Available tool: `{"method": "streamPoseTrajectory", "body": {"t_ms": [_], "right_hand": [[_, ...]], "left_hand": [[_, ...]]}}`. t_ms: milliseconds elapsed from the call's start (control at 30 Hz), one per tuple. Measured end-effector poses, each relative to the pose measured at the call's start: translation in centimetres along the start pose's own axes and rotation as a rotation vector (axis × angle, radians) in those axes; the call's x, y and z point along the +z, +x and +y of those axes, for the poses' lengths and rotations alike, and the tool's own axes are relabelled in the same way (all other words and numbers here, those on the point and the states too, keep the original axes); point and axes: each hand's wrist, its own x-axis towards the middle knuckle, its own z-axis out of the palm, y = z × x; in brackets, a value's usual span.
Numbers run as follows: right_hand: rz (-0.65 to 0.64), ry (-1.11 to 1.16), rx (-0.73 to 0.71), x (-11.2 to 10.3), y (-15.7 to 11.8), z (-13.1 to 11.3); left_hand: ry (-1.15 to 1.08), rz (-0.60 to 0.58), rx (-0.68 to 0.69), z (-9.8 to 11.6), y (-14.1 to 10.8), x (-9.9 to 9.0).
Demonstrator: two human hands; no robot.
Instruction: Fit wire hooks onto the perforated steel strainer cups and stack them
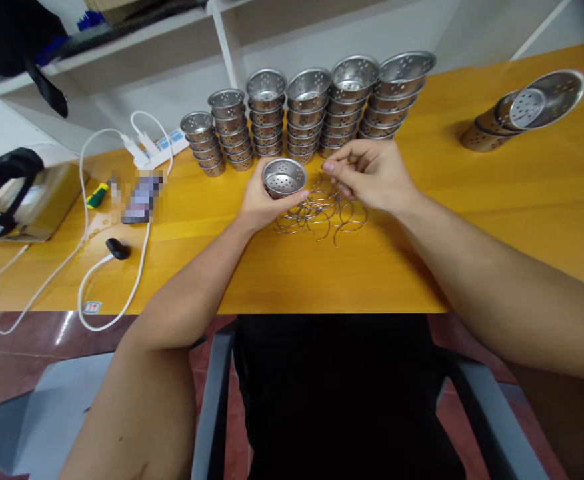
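Note:
Fingers wrapped round its sides, my left hand [262, 200] holds a perforated metal cup [285, 179] upright, its opening facing up. To the right, my right hand [372, 173] is closed in a pinch above a loose pile of thin curved wires [319, 212]; what sits between its fingertips is too small to name. The wires lie on the yellow table [282, 280], partly beneath both hands. Behind the hands stand several stacks of perforated metal cups [309, 119] in a row.
At the right lies a tilted stack of cups [497, 123]. Leftward are a phone [142, 199], a green-yellow tool [97, 195], a black mouse-like object [118, 249], white cables, a power strip [162, 150] and a cardboard box [55, 207] with black headphones [9, 183].

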Motion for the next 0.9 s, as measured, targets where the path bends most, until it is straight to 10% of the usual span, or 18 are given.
{"method": "streamPoseTrajectory", "body": {"t_ms": [900], "right_hand": [[0.127,-0.211,-0.194,3.2,0.0,1.5]], "left_hand": [[0.064,0.009,0.048,1.0,-0.6,1.5]]}}
